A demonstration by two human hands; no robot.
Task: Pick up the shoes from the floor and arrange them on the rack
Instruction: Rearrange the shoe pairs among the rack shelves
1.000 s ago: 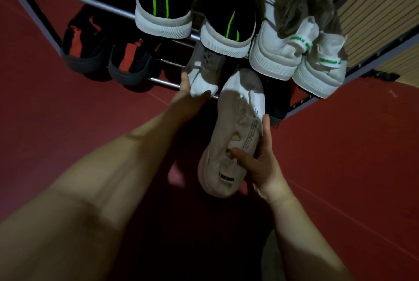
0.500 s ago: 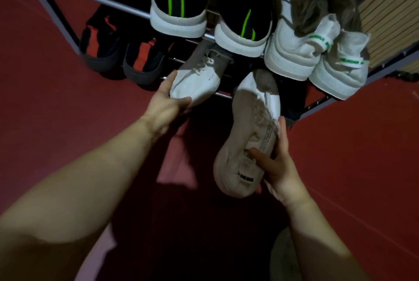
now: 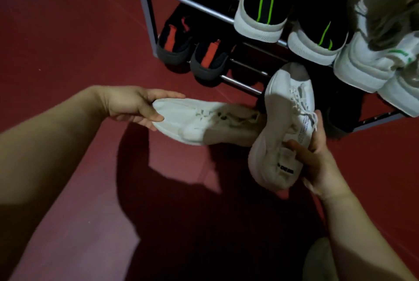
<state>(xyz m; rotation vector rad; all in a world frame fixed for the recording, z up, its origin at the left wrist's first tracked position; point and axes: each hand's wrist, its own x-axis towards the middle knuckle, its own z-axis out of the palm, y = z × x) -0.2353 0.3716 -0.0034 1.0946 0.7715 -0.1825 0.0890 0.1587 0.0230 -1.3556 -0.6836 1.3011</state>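
Left hand (image 3: 133, 106) is now lifting its white shoe (image 3: 204, 122) clear of the rack (image 3: 147, 8)'s lower bars and holding it sideways in front of the rack. Its arm is reaching forward, thumb and fingers pinching one end. Right hand (image 3: 317, 160) is still gripping the second shoe (image 3: 285, 126) at the heel, toe pointing at the rack's lower tier. A black-green pair (image 3: 292, 15) is sitting on the rack's upper tier.

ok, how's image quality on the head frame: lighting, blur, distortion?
Head view: dim overall, a hard shadow falls across the red floor; the white shoe in the left hand is slightly motion-smeared, the other shoe in the right hand sharper; wide-angle stretches the forearms at the edges.
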